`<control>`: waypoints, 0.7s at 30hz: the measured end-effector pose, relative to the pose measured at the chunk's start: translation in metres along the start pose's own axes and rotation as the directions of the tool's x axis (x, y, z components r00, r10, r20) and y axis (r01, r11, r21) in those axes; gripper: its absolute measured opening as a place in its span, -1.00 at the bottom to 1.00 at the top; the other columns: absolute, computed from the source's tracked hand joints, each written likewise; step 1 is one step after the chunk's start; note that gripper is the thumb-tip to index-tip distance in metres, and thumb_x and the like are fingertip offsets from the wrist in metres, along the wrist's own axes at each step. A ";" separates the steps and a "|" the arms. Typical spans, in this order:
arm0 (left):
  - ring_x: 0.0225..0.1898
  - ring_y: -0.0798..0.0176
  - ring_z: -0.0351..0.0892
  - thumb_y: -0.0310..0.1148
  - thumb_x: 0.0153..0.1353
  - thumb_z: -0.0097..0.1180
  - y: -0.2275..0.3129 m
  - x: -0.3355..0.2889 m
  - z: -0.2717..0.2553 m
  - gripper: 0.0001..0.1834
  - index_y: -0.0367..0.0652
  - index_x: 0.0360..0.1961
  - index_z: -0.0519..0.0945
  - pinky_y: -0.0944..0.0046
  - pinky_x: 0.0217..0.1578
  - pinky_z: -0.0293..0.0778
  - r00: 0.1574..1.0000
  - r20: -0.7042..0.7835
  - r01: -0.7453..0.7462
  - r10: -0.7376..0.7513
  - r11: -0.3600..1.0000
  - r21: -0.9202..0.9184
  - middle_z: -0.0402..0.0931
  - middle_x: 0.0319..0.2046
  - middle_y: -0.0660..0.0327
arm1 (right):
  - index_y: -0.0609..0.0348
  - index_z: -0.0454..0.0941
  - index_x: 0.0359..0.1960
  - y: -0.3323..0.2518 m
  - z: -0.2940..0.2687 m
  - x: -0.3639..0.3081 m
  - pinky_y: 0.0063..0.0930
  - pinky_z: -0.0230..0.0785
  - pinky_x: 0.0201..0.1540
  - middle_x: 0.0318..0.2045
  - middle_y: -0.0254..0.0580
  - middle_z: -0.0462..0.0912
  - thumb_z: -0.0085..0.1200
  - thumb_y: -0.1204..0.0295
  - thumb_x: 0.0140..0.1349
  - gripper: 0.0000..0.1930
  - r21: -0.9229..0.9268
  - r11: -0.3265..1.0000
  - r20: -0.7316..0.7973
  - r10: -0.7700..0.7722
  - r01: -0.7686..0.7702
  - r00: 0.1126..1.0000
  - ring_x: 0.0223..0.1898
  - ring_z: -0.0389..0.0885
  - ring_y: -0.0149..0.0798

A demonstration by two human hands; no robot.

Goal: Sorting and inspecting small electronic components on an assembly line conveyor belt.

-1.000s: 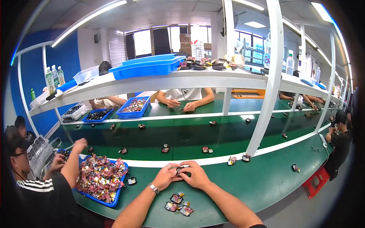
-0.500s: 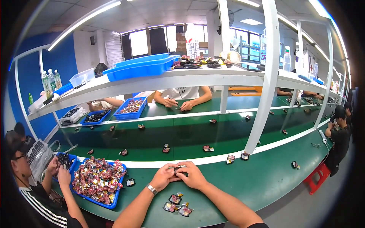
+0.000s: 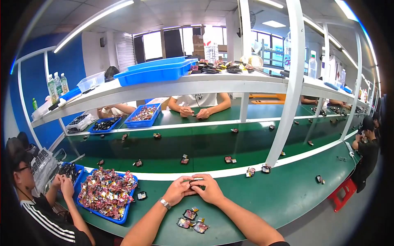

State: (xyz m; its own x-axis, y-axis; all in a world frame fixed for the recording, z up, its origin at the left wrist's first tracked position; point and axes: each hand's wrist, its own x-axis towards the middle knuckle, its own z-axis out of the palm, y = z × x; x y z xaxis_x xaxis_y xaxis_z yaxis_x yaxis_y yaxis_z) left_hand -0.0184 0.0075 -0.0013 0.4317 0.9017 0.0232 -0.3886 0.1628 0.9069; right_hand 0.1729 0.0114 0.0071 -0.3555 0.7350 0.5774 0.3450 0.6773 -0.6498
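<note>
My left hand (image 3: 177,192) and my right hand (image 3: 207,189) meet over the green bench, fingers bent together round a small black part (image 3: 191,189). Most of that part is covered by the fingers, so its exact kind is hidden. Just below my hands on the bench lies a small group of black casings with reddish circuit boards and yellow tabs (image 3: 200,226). Another black piece with a pale label (image 3: 142,195) lies to the left, beside a blue bin.
The blue bin (image 3: 124,218) is heaped with reddish parts; a co-worker (image 3: 45,213) sits beside it. Ahead, a green belt (image 3: 207,158) carries scattered parts (image 3: 185,159). A white post (image 3: 287,94) and overhead shelf (image 3: 213,87) stand in front. Across sits another person (image 3: 201,102).
Parts on the belt have shifted slightly right. The co-worker at left has drawn both hands together, away from the dark parts bin. My hands keep nearly the same grip and place.
</note>
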 end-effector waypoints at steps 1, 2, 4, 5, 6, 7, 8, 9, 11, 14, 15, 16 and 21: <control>0.06 0.16 0.53 -0.45 0.38 -0.07 0.000 0.000 0.000 -0.71 -0.20 0.10 0.35 0.08 0.13 0.51 1.000 -0.001 0.001 -0.001 1.000 0.001 0.47 0.01 0.04 | 0.07 0.70 -0.24 -0.001 0.001 0.000 -0.27 0.33 0.17 0.03 -0.25 0.55 0.20 0.47 0.11 -0.83 0.001 1.000 0.000 0.001 -0.001 1.000 0.11 0.44 -0.10; 0.06 0.16 0.53 -0.44 0.38 -0.06 -0.001 0.000 0.000 -0.72 -0.20 0.09 0.35 0.08 0.13 0.51 1.000 -0.004 -0.012 0.012 1.000 0.003 0.47 0.02 0.04 | 0.07 0.70 -0.24 -0.003 0.002 0.000 -0.27 0.33 0.17 0.04 -0.24 0.55 0.20 0.47 0.11 -0.83 0.010 1.000 -0.007 0.003 -0.002 1.000 0.11 0.43 -0.09; 0.07 0.17 0.53 -0.44 0.38 -0.06 -0.001 0.000 -0.001 -0.73 -0.19 0.08 0.35 0.09 0.13 0.50 1.000 -0.006 -0.025 0.025 1.000 0.007 0.46 0.03 0.05 | 0.07 0.70 -0.24 -0.006 0.004 0.000 -0.26 0.32 0.17 0.05 -0.23 0.54 0.20 0.47 0.10 -0.82 0.019 1.000 -0.014 0.004 -0.004 1.000 0.11 0.43 -0.08; 0.07 0.16 0.52 -0.44 0.37 -0.02 -0.001 0.001 -0.004 -0.73 -0.16 0.07 0.36 0.08 0.13 0.50 1.000 -0.001 -0.030 0.030 0.999 -0.012 0.45 0.06 0.06 | 0.07 0.70 -0.24 -0.008 0.005 0.000 -0.26 0.33 0.17 0.06 -0.22 0.54 0.20 0.47 0.10 -0.82 0.033 0.999 -0.021 -0.019 0.020 1.000 0.12 0.43 -0.08; 0.08 0.16 0.51 -0.43 0.35 0.02 -0.002 0.001 -0.005 -0.73 -0.13 0.05 0.36 0.07 0.13 0.49 0.999 0.005 -0.035 0.036 0.999 -0.030 0.44 0.08 0.08 | 0.07 0.70 -0.24 -0.009 0.005 0.000 -0.25 0.33 0.17 0.06 -0.22 0.54 0.20 0.47 0.10 -0.82 0.046 0.998 -0.028 -0.042 0.043 0.999 0.12 0.43 -0.07; 0.08 0.16 0.51 -0.43 0.35 0.02 -0.002 0.001 -0.005 -0.73 -0.13 0.05 0.36 0.07 0.13 0.49 0.999 0.007 -0.034 0.034 0.999 -0.029 0.44 0.08 0.08 | 0.07 0.70 -0.24 -0.009 0.005 0.000 -0.25 0.33 0.17 0.06 -0.22 0.54 0.20 0.47 0.10 -0.82 0.045 0.998 -0.030 -0.041 0.043 0.999 0.12 0.43 -0.07; 0.09 0.15 0.51 -0.43 0.35 0.02 -0.002 0.001 -0.005 -0.73 -0.13 0.05 0.36 0.06 0.13 0.49 0.999 0.028 -0.038 0.040 0.998 -0.040 0.44 0.09 0.07 | 0.07 0.70 -0.23 -0.009 0.005 -0.001 -0.25 0.33 0.17 0.06 -0.22 0.54 0.20 0.47 0.10 -0.82 0.017 1.000 -0.046 -0.007 0.008 0.999 0.13 0.43 -0.07; 0.09 0.14 0.51 -0.42 0.36 0.01 -0.003 0.002 -0.005 -0.73 -0.13 0.05 0.36 0.04 0.14 0.48 0.998 0.049 -0.042 0.045 0.998 -0.050 0.43 0.10 0.06 | 0.07 0.70 -0.23 -0.008 0.005 -0.001 -0.24 0.33 0.17 0.07 -0.22 0.54 0.20 0.48 0.10 -0.82 -0.009 1.000 -0.062 0.027 -0.027 0.998 0.13 0.42 -0.07; 0.10 0.13 0.50 -0.41 0.36 0.02 -0.005 0.002 -0.009 -0.73 -0.14 0.05 0.35 0.03 0.14 0.48 0.998 0.043 -0.048 0.050 0.998 -0.047 0.43 0.11 0.05 | 0.07 0.69 -0.23 -0.009 0.005 -0.001 -0.24 0.33 0.18 0.07 -0.22 0.54 0.20 0.48 0.10 -0.81 0.003 1.000 -0.061 0.027 -0.026 0.998 0.13 0.42 -0.07; 0.11 0.14 0.49 -0.42 0.36 0.00 -0.005 0.002 -0.008 -0.74 -0.14 0.05 0.35 0.03 0.14 0.48 0.998 0.031 -0.053 0.054 0.997 -0.047 0.42 0.12 0.04 | 0.07 0.69 -0.22 -0.007 0.006 -0.002 -0.23 0.32 0.18 0.08 -0.23 0.54 0.20 0.49 0.09 -0.81 0.007 1.000 -0.067 0.016 -0.015 0.998 0.14 0.42 -0.07; 0.11 0.16 0.49 -0.44 0.37 -0.02 -0.005 0.001 -0.006 -0.75 -0.14 0.05 0.35 0.05 0.14 0.48 0.998 0.027 -0.053 0.055 0.997 -0.050 0.41 0.13 0.03 | 0.07 0.69 -0.22 -0.006 0.007 -0.002 -0.23 0.32 0.19 0.08 -0.23 0.53 0.20 0.49 0.09 -0.81 -0.001 1.000 -0.074 0.005 -0.005 0.997 0.14 0.41 -0.07; 0.11 0.16 0.49 -0.44 0.37 -0.02 -0.004 0.001 -0.004 -0.75 -0.14 0.05 0.35 0.05 0.14 0.48 0.998 0.025 -0.052 0.053 0.998 -0.048 0.41 0.13 0.03 | 0.07 0.69 -0.22 -0.005 0.009 -0.002 -0.23 0.32 0.19 0.08 -0.23 0.53 0.20 0.49 0.09 -0.81 0.002 1.000 -0.075 0.005 -0.005 0.997 0.14 0.41 -0.07; 0.15 0.12 0.47 -0.42 0.35 0.02 -0.004 0.001 0.000 -0.75 -0.12 0.02 0.35 0.00 0.14 0.46 0.996 -0.012 -0.094 0.094 0.995 -0.014 0.39 0.17 0.05 | 0.08 0.68 -0.19 -0.006 0.008 -0.001 -0.20 0.28 0.22 0.15 -0.20 0.47 0.19 0.51 0.08 -0.78 0.080 0.997 -0.060 0.018 -0.013 0.998 0.19 0.37 -0.03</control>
State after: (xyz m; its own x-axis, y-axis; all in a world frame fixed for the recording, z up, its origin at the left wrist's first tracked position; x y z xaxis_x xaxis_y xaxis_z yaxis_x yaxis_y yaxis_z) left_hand -0.0164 0.0077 -0.0054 0.3839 0.9176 0.1034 -0.4385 0.0826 0.8949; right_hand 0.1638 0.0067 0.0066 -0.2965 0.7475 0.5944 0.2792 0.6631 -0.6946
